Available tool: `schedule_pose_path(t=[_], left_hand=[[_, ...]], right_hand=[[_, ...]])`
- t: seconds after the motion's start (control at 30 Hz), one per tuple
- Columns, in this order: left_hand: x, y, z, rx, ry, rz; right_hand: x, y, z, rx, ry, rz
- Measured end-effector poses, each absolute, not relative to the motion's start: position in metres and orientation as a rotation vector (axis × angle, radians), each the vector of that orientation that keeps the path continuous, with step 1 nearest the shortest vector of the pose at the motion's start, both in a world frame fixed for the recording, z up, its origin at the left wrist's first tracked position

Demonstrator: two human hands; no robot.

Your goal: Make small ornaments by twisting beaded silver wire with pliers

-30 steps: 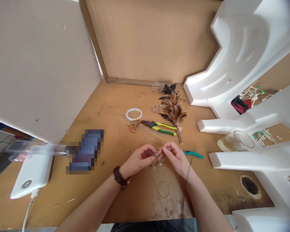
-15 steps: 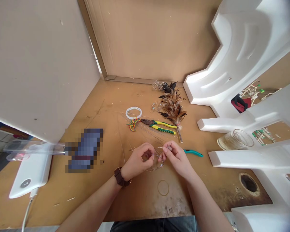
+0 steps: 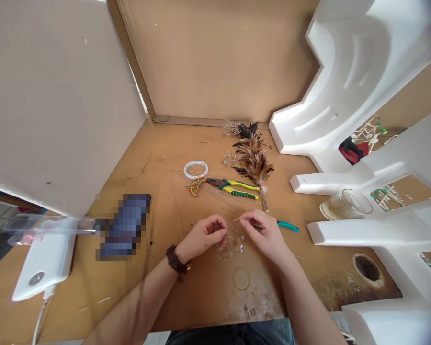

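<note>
Right hand [image 3: 267, 235] farther from left hand [image 3: 200, 238], fingers together on faint wire [image 3: 236, 220], left fingers tight on half-hidden beaded loop [image 3: 242, 248]

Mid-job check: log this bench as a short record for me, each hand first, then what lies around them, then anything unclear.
Left hand: thumb and fingers closed at the edge of a beaded wire loop
Right hand: fingertips pinching a thin piece
Near side: yellowish band, flat on the table
Beyond hands: pliers with yellow-green handles; multicoloured ties; white ring; feather bundle
Right side: teal handle, partly hidden by the right hand; glass
Unclear: what the thin piece is, too small to tell
</note>
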State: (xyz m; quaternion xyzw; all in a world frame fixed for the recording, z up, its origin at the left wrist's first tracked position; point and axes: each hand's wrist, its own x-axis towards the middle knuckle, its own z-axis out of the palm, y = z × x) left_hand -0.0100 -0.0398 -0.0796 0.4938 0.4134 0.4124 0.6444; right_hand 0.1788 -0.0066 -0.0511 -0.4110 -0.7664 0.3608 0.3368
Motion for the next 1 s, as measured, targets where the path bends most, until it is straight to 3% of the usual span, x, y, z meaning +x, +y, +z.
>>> schedule_pose_path(t=[0.37, 0.7, 0.9, 1.0], left_hand=[[-0.008, -0.041, -0.077, 1.192, 1.003, 0.858], [-0.008, -0.047, -0.065, 1.812, 1.144, 0.999], [-0.009, -0.054, -0.060, 1.715, 1.328, 1.241], [-0.006, -0.058, -0.059, 1.697, 1.337, 1.197]], right_hand=[[0.175, -0.010, -0.051, -0.885, -2.398, 0.705], [0.176, -0.011, -0.048, -0.946, -2.292, 0.848], [0.176, -0.010, -0.049, -0.915, -2.258, 0.907], [0.175, -0.010, -0.051, -0.893, -2.262, 0.909]])
